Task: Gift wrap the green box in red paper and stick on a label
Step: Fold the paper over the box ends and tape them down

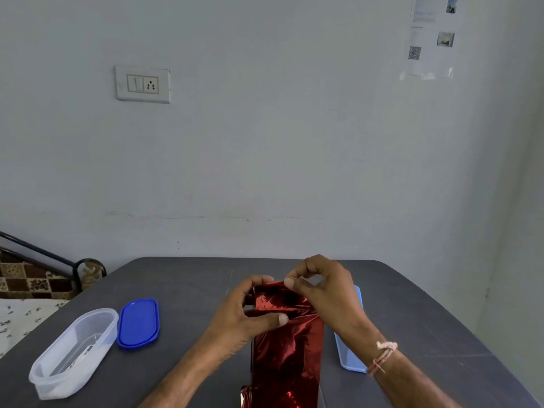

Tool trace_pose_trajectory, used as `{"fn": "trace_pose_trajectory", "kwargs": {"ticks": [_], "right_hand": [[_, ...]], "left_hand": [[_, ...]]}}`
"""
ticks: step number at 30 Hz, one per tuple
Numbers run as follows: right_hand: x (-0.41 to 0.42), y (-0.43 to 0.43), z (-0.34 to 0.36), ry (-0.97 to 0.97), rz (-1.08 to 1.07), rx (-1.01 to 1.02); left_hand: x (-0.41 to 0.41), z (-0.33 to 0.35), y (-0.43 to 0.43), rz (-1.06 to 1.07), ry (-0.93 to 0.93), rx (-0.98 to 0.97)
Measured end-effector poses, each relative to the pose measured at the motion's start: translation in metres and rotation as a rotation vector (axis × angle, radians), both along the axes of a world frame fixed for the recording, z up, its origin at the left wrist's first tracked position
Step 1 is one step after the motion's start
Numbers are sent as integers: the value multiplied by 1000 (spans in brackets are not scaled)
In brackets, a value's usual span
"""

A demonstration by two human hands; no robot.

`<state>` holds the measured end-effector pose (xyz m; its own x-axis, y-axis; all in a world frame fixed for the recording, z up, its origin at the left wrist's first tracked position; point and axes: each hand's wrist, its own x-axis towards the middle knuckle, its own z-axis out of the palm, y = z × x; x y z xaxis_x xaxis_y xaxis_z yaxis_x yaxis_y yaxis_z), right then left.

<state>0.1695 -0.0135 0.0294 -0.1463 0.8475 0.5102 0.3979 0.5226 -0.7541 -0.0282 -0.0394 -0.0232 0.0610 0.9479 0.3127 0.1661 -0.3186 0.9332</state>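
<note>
Two grips at lower centre, left grip (241, 316) curled round the red paper (290, 348), thumb pressing it, right grip (326, 293) pinching the paper's far fold, grey tabletop (191, 290) beneath.

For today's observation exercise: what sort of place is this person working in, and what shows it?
Probably a room in a home: a patterned bed cover beside the dark table, a plain wall socket, and a clear plastic food container on the table.

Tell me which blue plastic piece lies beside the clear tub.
The dark blue lid, left of the red-wrapped box, next to the clear tub. The pale blue piece lies right of it, partly behind the right forearm.
</note>
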Motion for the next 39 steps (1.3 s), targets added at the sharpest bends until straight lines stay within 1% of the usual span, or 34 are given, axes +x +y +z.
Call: {"fn": "trace_pose_trajectory", "kwargs": {"ticks": [7, 11, 17, 21, 28, 33, 39], "right_hand": [[2, -12, -16, -26, -29, 87], [3, -20, -27, 9, -27, 134], [4, -28, -32, -23, -34, 179], [5, -31, -35, -29, -17, 173], [6, -29, -38, -43, -18, 173], [6, -30, -45, -86, -42, 272], [3, -38, -54, -144, -178, 419]], "left_hand": [[4, -7, -4, 60, 5, 41], [7, -9, -8, 73, -12, 54], [9, -14, -11, 95, 6, 87], [12, -16, -14, 115, 20, 122], [16, -14, -19, 155, -11, 132], [14, -15, -19, 164, -21, 106], [18, -14, -24, 217, -9, 117]]}}
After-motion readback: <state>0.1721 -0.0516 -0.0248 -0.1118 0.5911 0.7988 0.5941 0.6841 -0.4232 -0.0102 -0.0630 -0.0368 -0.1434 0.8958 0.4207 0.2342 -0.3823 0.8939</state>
